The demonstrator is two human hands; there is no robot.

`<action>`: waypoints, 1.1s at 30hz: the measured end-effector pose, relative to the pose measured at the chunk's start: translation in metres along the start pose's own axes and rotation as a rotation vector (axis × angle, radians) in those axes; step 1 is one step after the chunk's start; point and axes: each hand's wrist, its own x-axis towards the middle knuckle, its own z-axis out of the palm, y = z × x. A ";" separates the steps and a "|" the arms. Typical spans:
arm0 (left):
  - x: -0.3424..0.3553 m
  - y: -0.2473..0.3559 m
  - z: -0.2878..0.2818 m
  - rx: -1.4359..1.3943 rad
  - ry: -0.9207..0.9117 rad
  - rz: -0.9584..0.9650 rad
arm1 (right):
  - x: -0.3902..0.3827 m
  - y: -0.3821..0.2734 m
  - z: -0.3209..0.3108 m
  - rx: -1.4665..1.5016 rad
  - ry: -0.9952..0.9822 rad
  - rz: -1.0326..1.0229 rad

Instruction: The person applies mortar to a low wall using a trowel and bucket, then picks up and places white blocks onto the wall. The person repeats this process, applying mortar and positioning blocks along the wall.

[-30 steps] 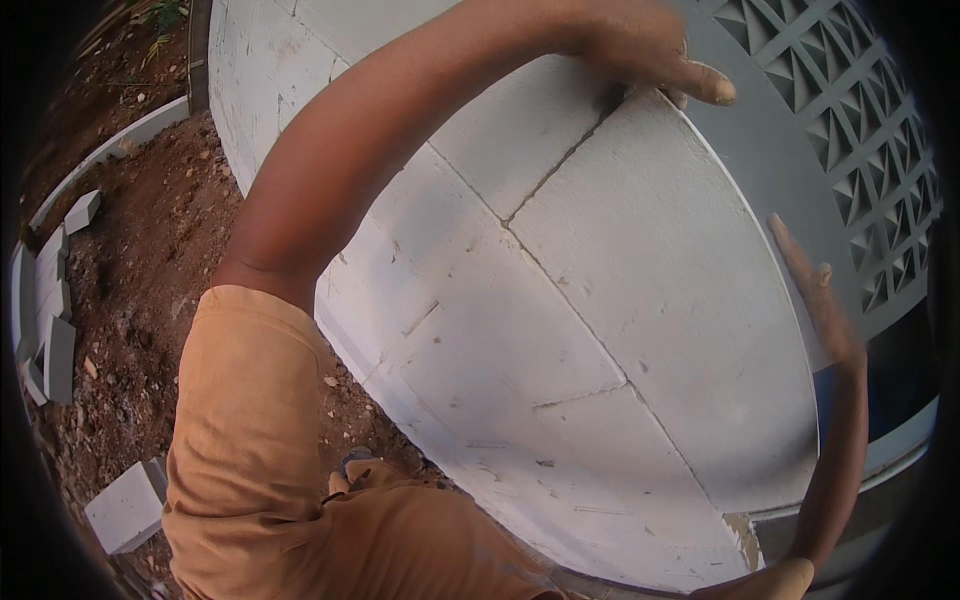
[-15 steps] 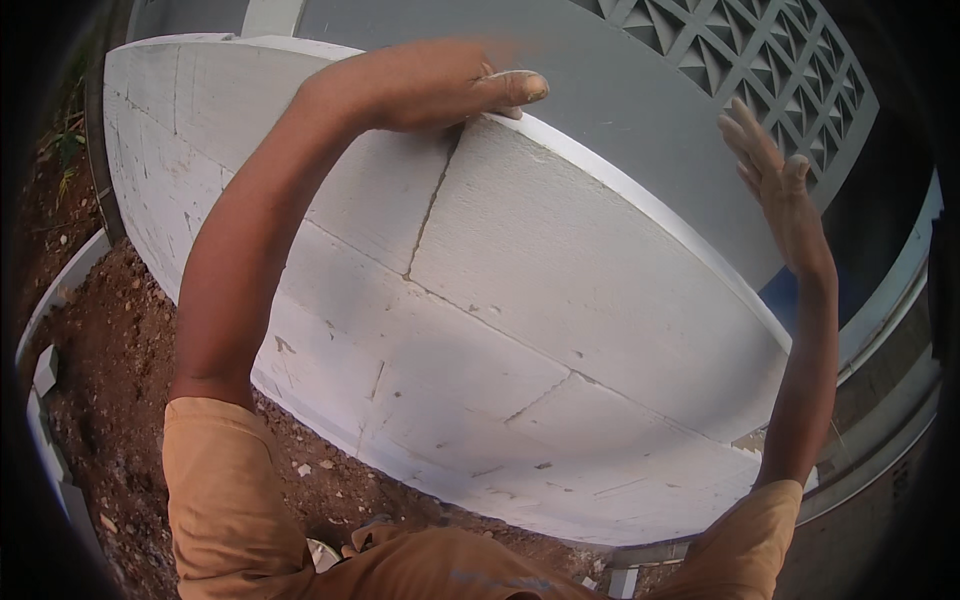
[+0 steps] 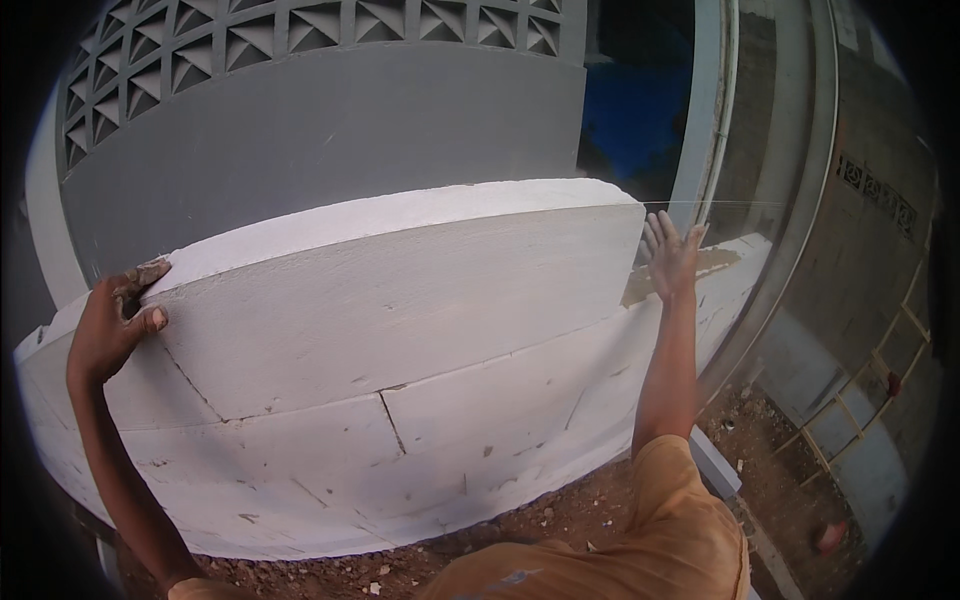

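Observation:
A large white lightweight concrete block [image 3: 420, 310] sits on the top course of a low white block wall [image 3: 500, 385]. At its left end, my left hand [image 3: 112, 325] rests by the joint with the neighbouring block. Its fingers lie on the top edge and its thumb is spread apart on the front side. My right hand [image 3: 672, 255] is at the block's right end, fingers stretched out; whether the palm touches the end face, I cannot tell. A thin string line [image 3: 715, 203] runs level with the top edge, off to the right.
Behind the wall stands a grey wall [image 3: 330, 150] with patterned vent blocks [image 3: 250, 42] above. Brownish mortar [image 3: 715, 262] shows on the lower course at right. A wooden ladder-like frame [image 3: 850, 410] leans farther right. Reddish soil [image 3: 540, 515] lies at the wall's foot.
My view has swung to the right along the wall. My left hand now lies at the block joint, and my right hand has come down beside the block's right end.

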 end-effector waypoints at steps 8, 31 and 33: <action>0.003 0.007 0.010 -0.080 0.072 -0.200 | 0.007 0.018 0.038 -0.060 -0.377 0.291; -0.115 0.032 0.098 0.273 0.820 -0.266 | -0.031 0.032 -0.090 0.150 -0.430 -0.142; -0.237 0.024 0.182 0.008 0.726 -0.531 | -0.090 0.085 -0.138 0.475 -0.784 0.212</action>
